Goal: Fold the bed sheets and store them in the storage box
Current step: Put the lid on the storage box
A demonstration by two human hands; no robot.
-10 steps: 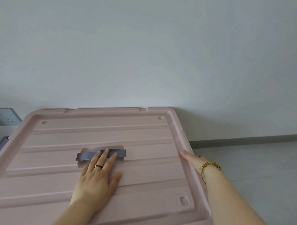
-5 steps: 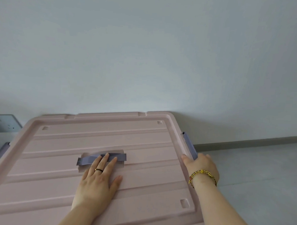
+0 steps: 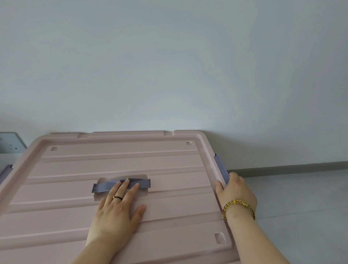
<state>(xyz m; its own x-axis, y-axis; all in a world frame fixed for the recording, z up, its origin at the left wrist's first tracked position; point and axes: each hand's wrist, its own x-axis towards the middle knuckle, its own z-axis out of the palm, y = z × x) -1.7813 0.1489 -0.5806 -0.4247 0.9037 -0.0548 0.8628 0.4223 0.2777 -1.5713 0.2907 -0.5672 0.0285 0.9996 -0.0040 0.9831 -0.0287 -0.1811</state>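
Note:
The pink storage box lid fills the lower half of the view, closed over the box. My left hand lies flat on the lid's middle, fingertips resting on the grey-purple strap handle. At the lid's right edge, my right hand curls around the purple side latch, thumb on the lid's rim. No bed sheets are visible; the box's inside is hidden.
A pale wall rises right behind the box. Grey floor and a dark skirting board lie to the right. A second purple latch shows at the lid's left edge, with a grey wall socket above it.
My right hand rose from below the lid's right rim and closed on the purple latch, which has swung up into view. The left hand stayed flat on the lid.

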